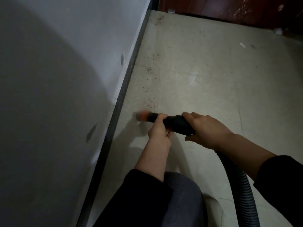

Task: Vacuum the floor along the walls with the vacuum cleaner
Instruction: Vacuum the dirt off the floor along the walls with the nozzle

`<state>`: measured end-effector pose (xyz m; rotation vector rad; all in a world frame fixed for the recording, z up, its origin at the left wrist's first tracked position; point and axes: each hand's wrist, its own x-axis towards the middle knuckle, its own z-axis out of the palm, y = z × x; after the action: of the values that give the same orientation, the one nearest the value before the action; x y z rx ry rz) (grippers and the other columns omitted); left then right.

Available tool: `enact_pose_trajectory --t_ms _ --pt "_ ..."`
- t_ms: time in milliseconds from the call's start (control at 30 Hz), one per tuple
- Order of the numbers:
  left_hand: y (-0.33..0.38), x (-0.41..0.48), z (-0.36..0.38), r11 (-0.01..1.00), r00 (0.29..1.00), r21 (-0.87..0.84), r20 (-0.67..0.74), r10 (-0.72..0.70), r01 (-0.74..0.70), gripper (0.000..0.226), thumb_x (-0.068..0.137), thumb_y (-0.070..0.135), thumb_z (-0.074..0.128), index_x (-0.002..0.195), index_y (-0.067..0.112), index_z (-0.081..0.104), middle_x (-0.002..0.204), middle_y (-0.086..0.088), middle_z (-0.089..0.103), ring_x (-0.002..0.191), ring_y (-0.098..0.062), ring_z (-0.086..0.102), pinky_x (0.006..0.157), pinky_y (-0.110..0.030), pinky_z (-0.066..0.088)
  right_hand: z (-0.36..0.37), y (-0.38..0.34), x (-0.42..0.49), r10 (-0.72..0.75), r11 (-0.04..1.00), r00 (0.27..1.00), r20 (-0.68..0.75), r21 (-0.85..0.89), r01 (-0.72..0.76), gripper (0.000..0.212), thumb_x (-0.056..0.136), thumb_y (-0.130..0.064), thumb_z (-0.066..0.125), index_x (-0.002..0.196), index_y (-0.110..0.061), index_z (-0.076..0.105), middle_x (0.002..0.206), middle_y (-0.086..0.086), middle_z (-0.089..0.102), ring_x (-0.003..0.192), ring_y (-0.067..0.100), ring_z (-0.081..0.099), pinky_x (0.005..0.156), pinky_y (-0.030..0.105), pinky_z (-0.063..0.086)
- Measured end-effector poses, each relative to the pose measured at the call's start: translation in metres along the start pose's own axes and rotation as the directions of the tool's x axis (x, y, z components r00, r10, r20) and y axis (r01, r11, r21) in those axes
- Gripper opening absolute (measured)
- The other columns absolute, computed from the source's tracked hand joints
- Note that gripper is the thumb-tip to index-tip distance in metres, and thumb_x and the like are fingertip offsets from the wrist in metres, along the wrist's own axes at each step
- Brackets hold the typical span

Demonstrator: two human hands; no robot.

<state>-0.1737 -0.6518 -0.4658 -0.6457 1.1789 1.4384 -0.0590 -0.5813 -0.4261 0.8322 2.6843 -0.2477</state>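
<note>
I hold the black vacuum nozzle (173, 122) low over the pale floor (205, 71), a short way from the dark baseboard (124, 89). Its orange tip (143, 116) is blurred and points left at the wall (57, 79). My left hand (158, 128) grips the nozzle near the tip from below. My right hand (206, 130) grips its rear end from above. The ribbed black hose (237, 182) runs from under my right wrist down to the lower right. Reddish crumbs and dark specks (147, 102) lie on the floor just beyond the tip, along the baseboard.
More specks (154, 58) trail along the baseboard toward the far corner. A dark red door or cabinet (229, 9) closes the far end. Small white scraps (242, 45) lie on the floor at the right. My knee in grey trousers (182, 199) is at the bottom.
</note>
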Motion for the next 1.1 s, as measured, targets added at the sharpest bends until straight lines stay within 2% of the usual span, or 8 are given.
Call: enact_pose_trajectory --t_ms 267,400,633,900,1000,1100 --pt "-0.012 -0.002 0.013 0.999 0.998 0.036 0.054 -0.033 0.031 0.042 0.087 0.013 0.066 0.126 0.001 0.057 0.109 -0.013 0.068 0.080 -0.017 0.064 0.061 -0.024 0.050 0.003 0.018 -0.012 0.061 0.998 0.998 0.003 0.025 -0.061 0.056 0.085 -0.036 0.070 0.128 -0.017 0.040 0.115 0.004 0.056 0.092 0.029 0.060 0.072 0.035 0.047" --pt "-0.019 -0.003 0.018 0.998 0.995 0.056 0.094 -0.042 0.037 0.041 0.089 0.013 0.067 0.126 0.000 0.057 0.096 -0.011 0.067 0.078 -0.015 0.064 0.063 -0.023 0.053 0.005 0.027 -0.018 0.084 0.996 0.996 -0.001 0.036 -0.084 0.056 0.084 -0.036 0.071 0.127 -0.017 0.040 0.114 0.004 0.056 0.091 0.029 0.060 0.073 0.036 0.048" --pt "-0.028 0.000 0.026 0.992 0.990 0.117 0.132 -0.057 0.041 0.042 0.088 0.015 0.069 0.126 0.000 0.056 0.092 -0.010 0.068 0.080 -0.015 0.065 0.060 -0.023 0.053 0.006 0.041 -0.026 0.121 0.991 0.992 -0.015 0.054 -0.121 0.056 0.084 -0.036 0.072 0.126 -0.018 0.040 0.112 0.003 0.057 0.089 0.027 0.059 0.073 0.036 0.049" --pt "-0.035 0.007 0.032 0.989 0.984 0.144 0.167 -0.060 0.036 0.041 0.088 0.014 0.071 0.124 0.001 0.057 0.108 -0.015 0.069 0.086 -0.016 0.067 0.063 -0.024 0.056 0.007 0.050 -0.031 0.146 0.988 0.989 -0.017 0.056 -0.145 0.056 0.084 -0.036 0.071 0.127 -0.018 0.040 0.111 0.003 0.056 0.087 0.026 0.059 0.072 0.035 0.049" --pt "-0.032 0.011 0.034 0.990 0.984 0.141 0.174 -0.040 0.015 0.042 0.088 0.015 0.071 0.126 0.000 0.057 0.114 -0.016 0.069 0.089 -0.017 0.068 0.060 -0.022 0.058 0.006 0.050 -0.026 0.149 0.988 0.988 -0.027 0.049 -0.148 0.056 0.085 -0.036 0.071 0.128 -0.018 0.039 0.113 0.003 0.057 0.089 0.026 0.060 0.072 0.035 0.049" --pt "-0.028 0.015 0.034 0.990 0.984 0.141 0.178 -0.012 -0.013 0.041 0.089 0.018 0.071 0.124 0.002 0.058 0.116 -0.016 0.069 0.096 -0.018 0.068 0.063 -0.022 0.059 0.003 0.047 -0.017 0.150 0.988 0.988 -0.031 0.041 -0.148 0.057 0.085 -0.035 0.071 0.128 -0.018 0.039 0.113 0.004 0.057 0.090 0.027 0.060 0.074 0.037 0.051"
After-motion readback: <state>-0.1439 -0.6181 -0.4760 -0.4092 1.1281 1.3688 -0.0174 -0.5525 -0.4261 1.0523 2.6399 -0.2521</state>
